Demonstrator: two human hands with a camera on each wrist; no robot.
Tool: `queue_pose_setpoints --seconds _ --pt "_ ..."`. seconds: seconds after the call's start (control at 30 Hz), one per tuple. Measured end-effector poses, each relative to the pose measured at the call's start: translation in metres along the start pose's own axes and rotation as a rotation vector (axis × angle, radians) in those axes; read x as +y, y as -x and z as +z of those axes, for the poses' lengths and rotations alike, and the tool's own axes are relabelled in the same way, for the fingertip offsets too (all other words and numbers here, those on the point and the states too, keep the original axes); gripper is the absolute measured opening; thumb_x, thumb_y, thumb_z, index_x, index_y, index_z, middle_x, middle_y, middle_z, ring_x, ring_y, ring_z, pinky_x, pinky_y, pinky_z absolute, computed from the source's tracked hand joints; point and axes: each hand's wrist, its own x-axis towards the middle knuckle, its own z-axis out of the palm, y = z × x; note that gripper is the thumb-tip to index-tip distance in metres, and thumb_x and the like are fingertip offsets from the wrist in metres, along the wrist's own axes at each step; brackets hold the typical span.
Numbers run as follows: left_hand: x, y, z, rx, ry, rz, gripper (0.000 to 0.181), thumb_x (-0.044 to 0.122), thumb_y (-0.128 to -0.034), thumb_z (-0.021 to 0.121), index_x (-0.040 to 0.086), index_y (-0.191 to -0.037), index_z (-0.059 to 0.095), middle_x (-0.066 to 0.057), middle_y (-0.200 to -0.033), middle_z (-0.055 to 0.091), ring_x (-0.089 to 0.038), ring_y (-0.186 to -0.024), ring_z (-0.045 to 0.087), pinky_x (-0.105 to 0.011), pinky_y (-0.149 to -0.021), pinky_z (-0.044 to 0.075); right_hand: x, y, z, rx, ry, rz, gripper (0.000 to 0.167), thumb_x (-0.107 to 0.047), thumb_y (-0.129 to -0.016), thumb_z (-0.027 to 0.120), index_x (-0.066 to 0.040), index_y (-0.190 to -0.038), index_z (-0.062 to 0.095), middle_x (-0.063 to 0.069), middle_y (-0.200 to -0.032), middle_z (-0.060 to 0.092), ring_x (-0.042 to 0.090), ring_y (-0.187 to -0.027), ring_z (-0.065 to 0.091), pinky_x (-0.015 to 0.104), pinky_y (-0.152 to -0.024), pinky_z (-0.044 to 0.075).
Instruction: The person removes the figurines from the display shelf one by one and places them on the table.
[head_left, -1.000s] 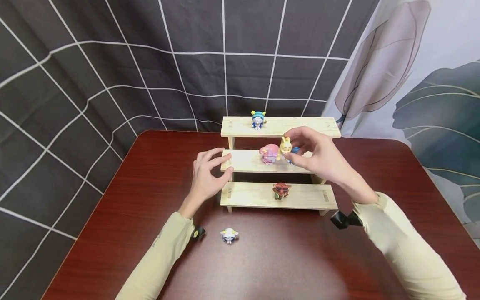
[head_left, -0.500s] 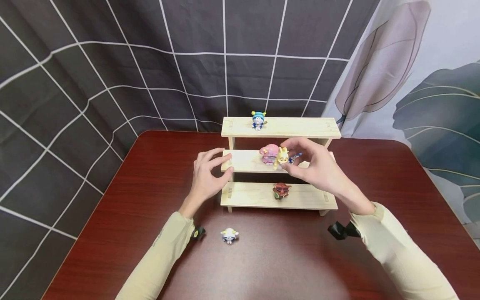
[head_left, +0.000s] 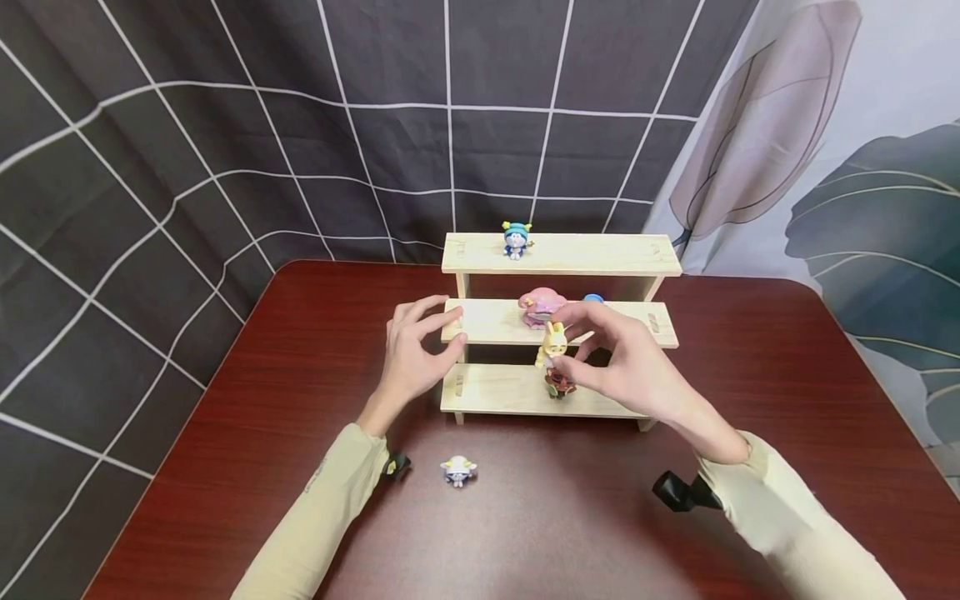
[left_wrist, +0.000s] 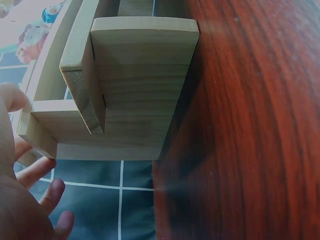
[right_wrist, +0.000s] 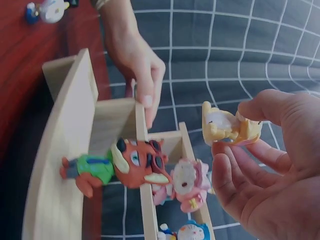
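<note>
My right hand (head_left: 637, 362) pinches a small yellow rabbit-eared figurine (head_left: 554, 342) between thumb and fingers. In the head view it appears just above a red-brown fox figurine (head_left: 558, 384); in the right wrist view the rabbit figurine (right_wrist: 227, 126) is apart from the shelves. My left hand (head_left: 418, 352) grips the left end of the middle board of a three-tier wooden display shelf (head_left: 487, 323), thumb on one side and fingers on the other. A pink figurine (head_left: 542, 306) stands on that middle board, with a blue figurine (head_left: 593, 298) mostly hidden behind my right hand.
On the top board sits a blue-hatted figurine (head_left: 516, 240). A white figurine (head_left: 458, 471) stands on the red-brown table (head_left: 360, 533) in front of the shelf. A dark checked cloth (head_left: 390, 67) hangs behind, beside a patterned curtain (head_left: 885, 208).
My right hand has carried the rabbit figurine down and slightly left, from in front of the middle board towards the bottom board. The left hand keeps its place.
</note>
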Motion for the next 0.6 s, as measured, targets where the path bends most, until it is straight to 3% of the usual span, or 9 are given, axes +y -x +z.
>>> queue_pose_setpoints --seconds 0.6 --pt "0.001 0.001 -0.001 -0.012 0.001 -0.017 0.034 0.02 -0.0796 0.078 0.011 -0.112 0.078 -0.008 -0.125 0.066 -0.03 -0.109 0.051 -0.052 -0.083 0.033 -0.005 0.016 0.02 -0.009 -0.024 -0.029 0.043 0.011 -0.076 0.079 -0.002 -0.114 0.064 0.001 -0.096 0.065 0.02 -0.076 0.062 0.025 -0.068 0.052"
